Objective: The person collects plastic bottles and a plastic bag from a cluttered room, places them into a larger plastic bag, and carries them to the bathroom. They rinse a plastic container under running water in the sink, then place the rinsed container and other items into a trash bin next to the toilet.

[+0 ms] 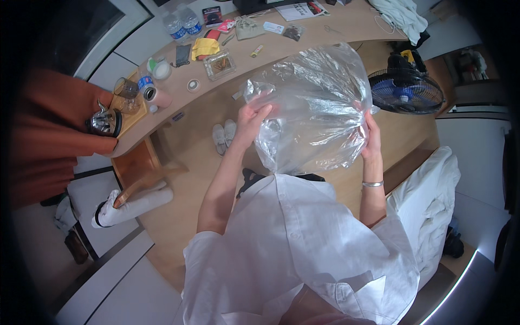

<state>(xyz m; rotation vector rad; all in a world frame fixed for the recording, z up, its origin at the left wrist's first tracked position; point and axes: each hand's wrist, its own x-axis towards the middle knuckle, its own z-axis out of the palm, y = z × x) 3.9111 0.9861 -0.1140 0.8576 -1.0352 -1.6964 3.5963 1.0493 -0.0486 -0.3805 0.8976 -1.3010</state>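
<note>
A large clear plastic bag [313,101] is spread between my two hands, puffed out and crinkled, in front of my white shirt. My left hand [254,120] pinches its left side, thumb on top and the fingers partly behind the film. On the right, my right hand [370,136] grips a gathered part of the bag, where creases run together. A silver bangle [372,184] circles my right wrist. Through the film the wooden floor shows faintly.
Beyond the bag curves a desk [280,50] bearing water bottles [177,26], a glass ashtray [219,64] and a metal kettle [103,120]. A black fan [406,91] stands right, near a bed with white bedding [430,211]. White shoes [223,136] and a wooden chair [138,162] are left.
</note>
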